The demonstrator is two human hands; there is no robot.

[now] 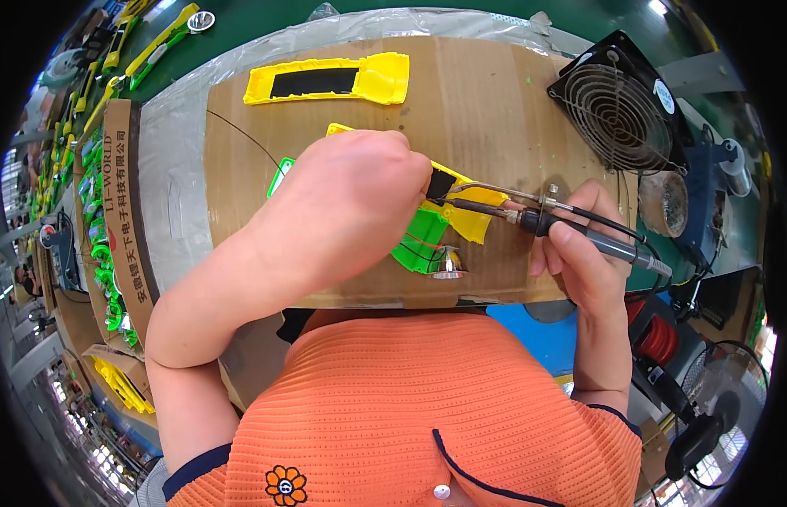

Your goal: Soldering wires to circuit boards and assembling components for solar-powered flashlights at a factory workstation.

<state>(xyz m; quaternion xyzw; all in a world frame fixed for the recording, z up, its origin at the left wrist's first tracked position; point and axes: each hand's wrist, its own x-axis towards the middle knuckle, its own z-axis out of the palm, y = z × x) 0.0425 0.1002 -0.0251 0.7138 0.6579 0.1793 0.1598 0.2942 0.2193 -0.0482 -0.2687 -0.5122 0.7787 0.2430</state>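
My right hand grips a soldering iron, its handle lying between thumb and fingers. A thin metal feed tube runs alongside the iron, and both point left. The tip meets the black inner strip of a yellow plastic shell, close by the fingers of my left hand. That hand is closed over the shell, and what it pinches is hidden behind it. Below the shell lies a green plastic housing with thin wires leading to a small silvery reflector. A thin dark wire sticks out left of my hand.
A second yellow shell lies at the far side of the cardboard sheet. A black fan with a wire guard stands at the far right. On the left, a cardboard box stands beside many green parts.
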